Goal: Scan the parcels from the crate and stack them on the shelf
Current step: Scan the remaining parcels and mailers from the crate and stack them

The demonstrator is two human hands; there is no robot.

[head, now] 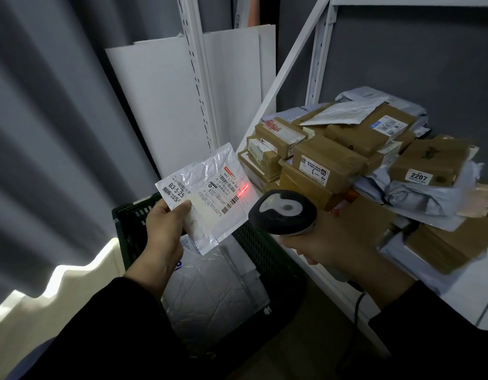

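Note:
My left hand (162, 229) pinches a flat white plastic parcel (207, 196) by its lower left corner and holds it up above the dark crate (264, 259). Printed labels and barcodes cover the parcel's face. My right hand (336, 242) grips a black and grey barcode scanner (282, 211), which points at the parcel. A red scan light falls on the label near the parcel's right edge. More pale mailer bags (210, 292) lie inside the crate below. On the white shelf (473, 286) to the right sits a pile of brown boxes (327, 160) and grey bags.
White boards (160, 105) lean upright behind the crate, against the shelf's white uprights (199, 69). A grey curtain (50, 119) hangs on the left. The scanner's cable (356, 305) runs down past my right sleeve. Brown floor shows between crate and shelf.

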